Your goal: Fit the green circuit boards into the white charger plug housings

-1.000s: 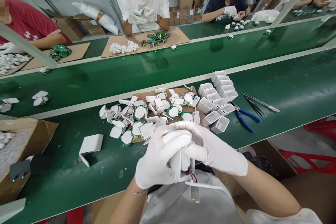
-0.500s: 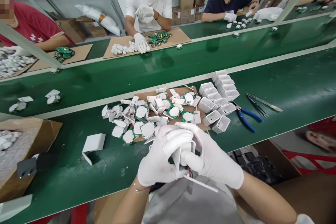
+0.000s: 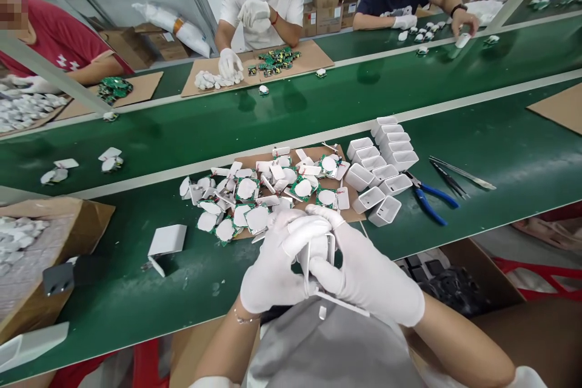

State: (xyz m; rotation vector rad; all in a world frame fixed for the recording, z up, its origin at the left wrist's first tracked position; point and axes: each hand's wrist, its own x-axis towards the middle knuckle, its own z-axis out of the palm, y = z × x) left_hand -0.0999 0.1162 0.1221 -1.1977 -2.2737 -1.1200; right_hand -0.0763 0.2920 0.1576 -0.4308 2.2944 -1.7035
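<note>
Both my hands wear white gloves and are held together at the near edge of the bench. My left hand (image 3: 275, 264) wraps around one side of a white plastic housing (image 3: 311, 254). My right hand (image 3: 370, 270) grips the other side, its thumb pressed into the opening. A flat white end plate (image 3: 348, 304) sticks out below the housing. What sits inside is mostly hidden by the fingers. Just beyond my hands lies a pile of green circuit boards (image 3: 248, 189) with white pads and white plates. Several empty white housings (image 3: 385, 211) stand right of the pile.
Blue-handled pliers (image 3: 430, 200) and tweezers (image 3: 461, 173) lie at the right. On the left are a white housing with its plate open (image 3: 167, 239), a black plug-like piece (image 3: 59, 279) and a cardboard box (image 3: 97, 224). Co-workers sit across the green conveyor belt (image 3: 191, 133).
The end plate has swung closer to the housing, and the red wire is now hidden. Boards on the belt have shifted right. One co-worker's hand has moved onto a white pile; another's reaches over the belt.
</note>
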